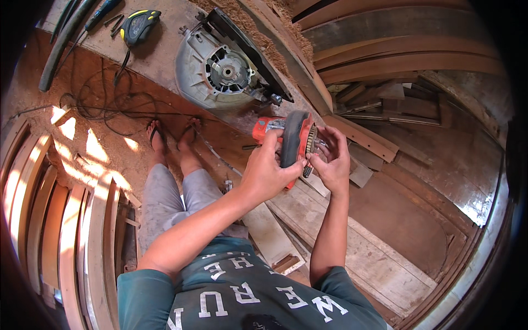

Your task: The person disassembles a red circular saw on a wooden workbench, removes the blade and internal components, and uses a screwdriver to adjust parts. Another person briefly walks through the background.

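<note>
Between my hands, above the edge of the bench, is a red power-tool motor housing (303,144) with a thick black band around it. A ridged, brass-coloured ring (312,141) shows at its right-hand side. My left hand (268,170) is closed around the left and near side, thumb at the lower rim. Close by the ridged ring, my right hand (331,160) grips the other side with bent fingers and thumb; its far fingertips are partly hidden. Just beyond lies a grey circular-saw body (217,69), its round opening facing up.
On the bench (159,60) at the far left lie a yellow and black tape measure (141,27), a screwdriver (102,14) and a black hose-like length (61,52). A dark cable (118,102) tangles on the floor by my feet. Boards (379,242) and wood offcuts lie at right, more planks (71,231) at left.
</note>
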A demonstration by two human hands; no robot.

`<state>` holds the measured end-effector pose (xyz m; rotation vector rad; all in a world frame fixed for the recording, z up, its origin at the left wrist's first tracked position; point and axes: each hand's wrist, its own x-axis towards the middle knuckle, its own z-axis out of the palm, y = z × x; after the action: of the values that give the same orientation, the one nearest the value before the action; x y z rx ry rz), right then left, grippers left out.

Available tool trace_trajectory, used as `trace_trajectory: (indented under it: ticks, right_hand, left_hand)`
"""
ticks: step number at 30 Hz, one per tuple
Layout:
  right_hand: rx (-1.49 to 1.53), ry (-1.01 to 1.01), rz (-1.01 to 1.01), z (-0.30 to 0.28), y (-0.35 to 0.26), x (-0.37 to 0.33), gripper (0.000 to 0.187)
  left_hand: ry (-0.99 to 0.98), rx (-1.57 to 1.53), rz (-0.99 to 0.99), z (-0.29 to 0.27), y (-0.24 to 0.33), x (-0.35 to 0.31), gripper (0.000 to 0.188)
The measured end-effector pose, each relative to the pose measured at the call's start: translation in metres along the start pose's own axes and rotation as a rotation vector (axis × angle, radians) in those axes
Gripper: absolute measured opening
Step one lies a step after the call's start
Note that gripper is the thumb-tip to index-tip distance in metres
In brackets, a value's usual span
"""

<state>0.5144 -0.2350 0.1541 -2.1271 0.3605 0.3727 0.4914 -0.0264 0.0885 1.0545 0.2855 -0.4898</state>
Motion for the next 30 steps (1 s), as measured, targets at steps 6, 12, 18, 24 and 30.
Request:
trace_trajectory:
  ticks: [6, 12, 18, 24, 30]
  right_hand:
    - [0.083, -0.028, 0.043, -0.009, 0.004, 0.013, 0.085]
    - [0.004, -0.051, -0.025, -0.005, 0.004, 0.012, 0.087]
    - [-0.128, -0.043, -0.078, 0.005, -0.004, 0.008, 0.084]
    - [-0.053, 0.003, -0.089, 0.002, 0.003, 0.002, 0.077]
    - [0.031, -0.006, -0.024, -0.006, 0.01, 0.004, 0.08]
  left_hand:
    - [-0.03, -0.027, -0.029, 0.004, 0.01, 0.01, 0.07]
    - [-0.058, -0.164, -0.035, -0.004, 0.003, 0.006, 0.063]
    - [-0.051, -0.19, -0.026, -0.015, 0.0, 0.003, 0.059]
    - [-0.044, -0.116, -0.023, -0.006, -0.004, 0.002, 0.064]
    - [-0.005, -0.096, 0.029, 0.007, -0.011, 0.003, 0.063]
